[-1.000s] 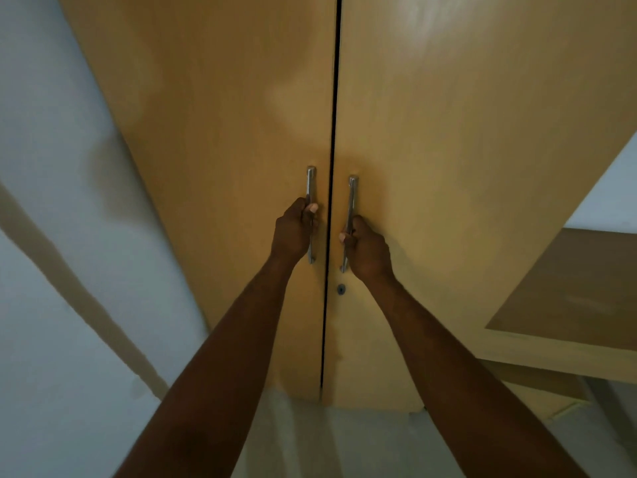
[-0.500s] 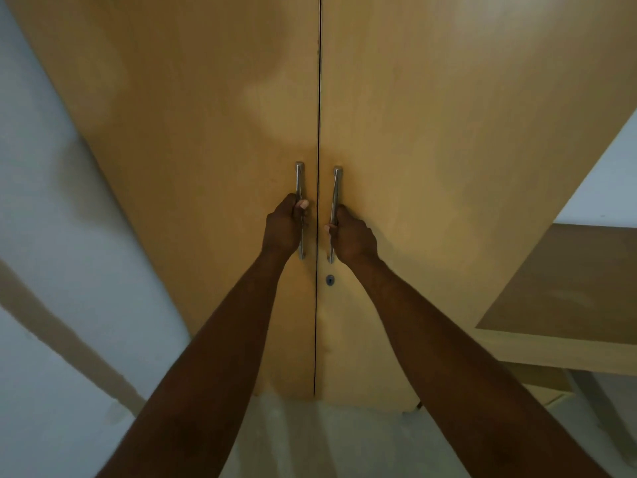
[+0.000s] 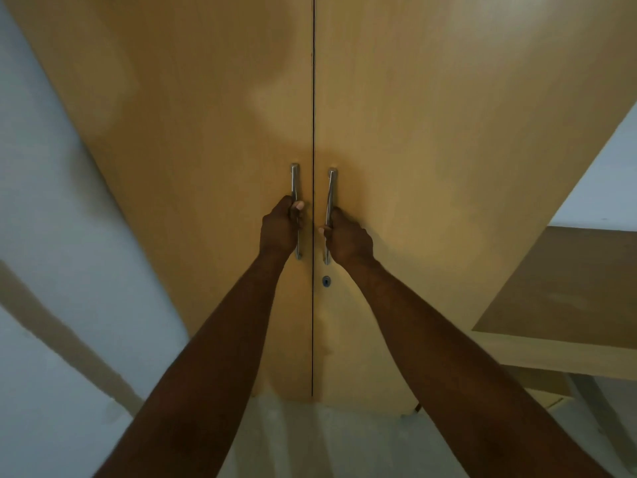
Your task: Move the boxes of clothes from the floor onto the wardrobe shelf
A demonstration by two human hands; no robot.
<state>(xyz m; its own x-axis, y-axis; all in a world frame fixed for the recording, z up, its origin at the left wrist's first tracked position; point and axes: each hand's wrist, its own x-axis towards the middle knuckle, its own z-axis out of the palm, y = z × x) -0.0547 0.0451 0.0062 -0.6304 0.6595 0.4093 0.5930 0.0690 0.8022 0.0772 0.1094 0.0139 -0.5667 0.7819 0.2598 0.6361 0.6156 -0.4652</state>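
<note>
A tall wardrobe of light wood fills the view, its two doors meeting at a thin dark seam. My left hand (image 3: 281, 227) grips the metal bar handle (image 3: 294, 181) of the left door (image 3: 193, 132). My right hand (image 3: 348, 238) grips the matching handle (image 3: 331, 188) of the right door (image 3: 448, 132). A small keyhole (image 3: 326, 280) sits just below the right handle. Both doors look closed. No boxes of clothes and no shelf are in view.
A wooden desk top (image 3: 568, 288) juts out at the right, close to the wardrobe. A white wall (image 3: 51, 201) runs along the left. Pale floor (image 3: 327, 439) shows below the doors between my arms.
The seam between the doors has narrowed from a visible gap to a thin line. Both hands stay on the handles, and the view has shifted slightly.
</note>
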